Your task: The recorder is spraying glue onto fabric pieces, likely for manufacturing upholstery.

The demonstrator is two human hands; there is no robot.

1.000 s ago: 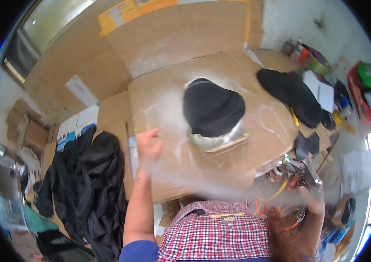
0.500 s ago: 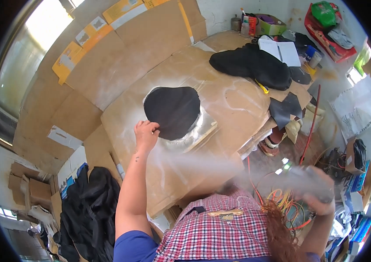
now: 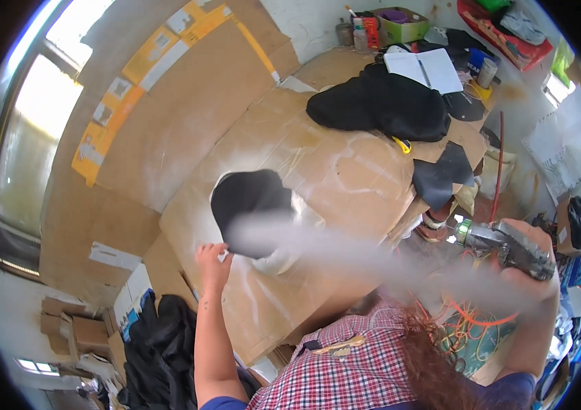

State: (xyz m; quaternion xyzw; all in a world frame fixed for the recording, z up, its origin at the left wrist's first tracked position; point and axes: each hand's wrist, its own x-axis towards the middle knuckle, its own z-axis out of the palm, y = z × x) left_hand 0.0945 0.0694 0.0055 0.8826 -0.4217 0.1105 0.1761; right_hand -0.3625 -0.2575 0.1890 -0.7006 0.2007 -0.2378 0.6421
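Observation:
My left hand (image 3: pixel 214 265) pinches the near-left edge of a black rounded sheet (image 3: pixel 248 198) between thumb and fingers. The sheet lies on a brown cardboard surface (image 3: pixel 366 164) dusted with white residue, its right part raised or bent over a pale support (image 3: pixel 280 261). Out to the right, my right hand (image 3: pixel 533 263) is wrapped around a dark spray gun (image 3: pixel 506 246) with a green ring near its front, pointing left. A pale, blurred streak like mist stretches from below the gun to the sheet and veils part of it.
Black rounded pieces (image 3: pixel 379 102) are stacked at the back, beside an open notebook (image 3: pixel 427 72) and a yellow-handled cutter (image 3: pixel 402 145). Dark scraps (image 3: pixel 442 179) lie at the right edge. Orange and yellow hoses (image 3: pixel 475 318) tangle below; black cloth (image 3: pixel 160 355) hangs lower left.
The head view has shifted. My right hand with the spray gun is raised and less blurred. The pale streak is broader and reaches over the black sheet, which my left hand still grips.

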